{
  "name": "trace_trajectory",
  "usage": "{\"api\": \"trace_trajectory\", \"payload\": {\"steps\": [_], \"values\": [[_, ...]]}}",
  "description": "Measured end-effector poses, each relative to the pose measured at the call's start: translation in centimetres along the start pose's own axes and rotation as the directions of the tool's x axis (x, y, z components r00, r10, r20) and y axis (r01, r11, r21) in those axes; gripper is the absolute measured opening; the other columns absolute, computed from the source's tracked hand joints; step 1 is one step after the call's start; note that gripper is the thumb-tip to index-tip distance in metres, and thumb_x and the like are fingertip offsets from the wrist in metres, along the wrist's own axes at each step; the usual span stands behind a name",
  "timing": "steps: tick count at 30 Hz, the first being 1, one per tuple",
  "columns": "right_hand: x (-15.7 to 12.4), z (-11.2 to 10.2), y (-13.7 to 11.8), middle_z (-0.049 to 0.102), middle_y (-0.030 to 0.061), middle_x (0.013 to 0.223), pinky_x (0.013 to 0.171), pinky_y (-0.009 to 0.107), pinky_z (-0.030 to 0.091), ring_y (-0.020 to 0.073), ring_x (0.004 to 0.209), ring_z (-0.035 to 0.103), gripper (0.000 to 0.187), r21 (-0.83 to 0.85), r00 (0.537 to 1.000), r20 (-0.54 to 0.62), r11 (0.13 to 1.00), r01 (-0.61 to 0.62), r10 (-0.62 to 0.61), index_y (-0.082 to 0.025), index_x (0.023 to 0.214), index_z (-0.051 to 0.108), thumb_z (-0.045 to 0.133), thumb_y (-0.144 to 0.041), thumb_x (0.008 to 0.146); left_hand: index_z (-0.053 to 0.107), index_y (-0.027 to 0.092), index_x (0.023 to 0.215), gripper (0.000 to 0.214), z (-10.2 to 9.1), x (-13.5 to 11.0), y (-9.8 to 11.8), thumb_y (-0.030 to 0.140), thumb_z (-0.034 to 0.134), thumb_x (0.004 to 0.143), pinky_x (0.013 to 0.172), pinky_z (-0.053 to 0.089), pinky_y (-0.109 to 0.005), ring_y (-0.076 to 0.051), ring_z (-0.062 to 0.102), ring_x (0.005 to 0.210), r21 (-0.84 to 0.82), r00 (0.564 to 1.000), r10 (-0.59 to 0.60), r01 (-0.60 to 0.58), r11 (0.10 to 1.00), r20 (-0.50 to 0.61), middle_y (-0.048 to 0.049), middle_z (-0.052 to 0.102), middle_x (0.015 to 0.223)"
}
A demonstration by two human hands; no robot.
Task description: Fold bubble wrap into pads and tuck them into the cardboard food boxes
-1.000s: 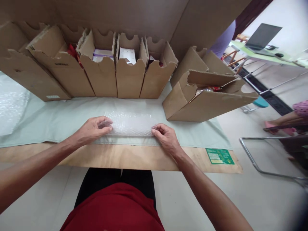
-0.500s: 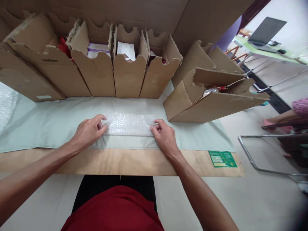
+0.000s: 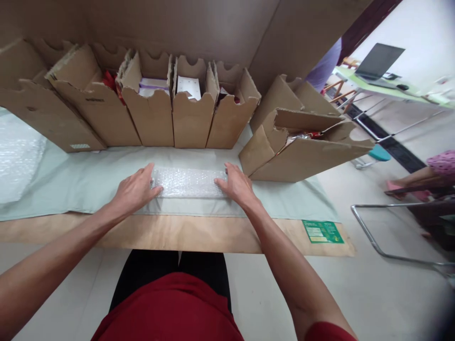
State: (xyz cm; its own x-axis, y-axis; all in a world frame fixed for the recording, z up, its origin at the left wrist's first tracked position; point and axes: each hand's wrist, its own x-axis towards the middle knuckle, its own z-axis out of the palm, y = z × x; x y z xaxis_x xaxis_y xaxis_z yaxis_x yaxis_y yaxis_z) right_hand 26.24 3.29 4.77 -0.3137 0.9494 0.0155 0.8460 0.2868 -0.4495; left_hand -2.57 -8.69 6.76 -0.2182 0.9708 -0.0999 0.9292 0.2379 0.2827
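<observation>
A flat, narrow bubble-wrapped bundle (image 3: 188, 183) lies lengthwise in front of me on the pale green cloth; what is inside, if anything, cannot be made out. At its left end, my left hand (image 3: 137, 188) is open, thumb and fingers spread, with the thumb touching the near corner. My right hand (image 3: 237, 183) frames the opposite end, also open, its thumb resting on the wrap and its fingers stretched past the far corner. Neither hand closes round the bundle.
Cardboard file boxes (image 3: 192, 121) stand in a row behind the bundle, some holding red or white items. Another cardboard box (image 3: 298, 156) sits at the right. More bubble wrap (image 3: 19, 158) lies far left. A green card (image 3: 323, 231) is on the wooden edge.
My fingers have gone from pinching the bundle's ends to being spread around them. The view has shifted slightly, and the bundle remains in nearly the same place on the cloth.
</observation>
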Motion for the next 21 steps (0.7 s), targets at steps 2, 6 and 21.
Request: {"api": "trace_trajectory", "payload": {"steps": [2,6,21], "values": [[1.5,-0.4,-0.8,0.071,0.0145,0.112,0.081,0.037,0.047,0.0302,0.097,0.066,0.038,0.018,0.996,0.084,1.000,-0.022,0.020,-0.019,0.115,0.069,0.074,-0.029,0.079,0.060,0.023,0.116,0.037,-0.3,0.6,0.3,0.041,0.062,0.083,0.059,0.038,-0.031,-0.024,0.065,0.071,0.002,0.998,-0.020,0.020,1.000,0.062,-0.0049,0.071,0.086],[2.3,-1.3,-1.4,0.058,-0.0001,0.067,0.062,0.029,0.035,0.0180,0.068,0.052,0.018,0.107,0.987,0.155,0.994,0.015,-0.032,-0.022,0.069,0.058,0.075,-0.021,0.072,0.061,0.022,0.129,0.052,-0.3,1.1,0.3,0.036,0.061,0.079,0.061,0.038,-0.031,-0.024,0.066,0.073,-0.051,0.995,-0.027,0.033,0.998,0.101,-0.0018,0.069,0.078],[-16.8,2.4,-5.2,0.046,-0.0071,0.064,0.055,0.027,0.042,0.0140,0.055,0.045,0.064,0.654,0.999,0.048,0.755,-0.048,0.022,-0.023,0.156,0.047,0.059,-0.033,0.094,0.050,0.016,0.148,0.066,-1.0,7.5,7.1,0.014,0.055,0.081,0.094,0.049,-0.046,-0.034,0.063,0.112,0.048,0.911,0.410,-0.409,0.911,-0.038,-0.0143,0.071,0.113]]}}
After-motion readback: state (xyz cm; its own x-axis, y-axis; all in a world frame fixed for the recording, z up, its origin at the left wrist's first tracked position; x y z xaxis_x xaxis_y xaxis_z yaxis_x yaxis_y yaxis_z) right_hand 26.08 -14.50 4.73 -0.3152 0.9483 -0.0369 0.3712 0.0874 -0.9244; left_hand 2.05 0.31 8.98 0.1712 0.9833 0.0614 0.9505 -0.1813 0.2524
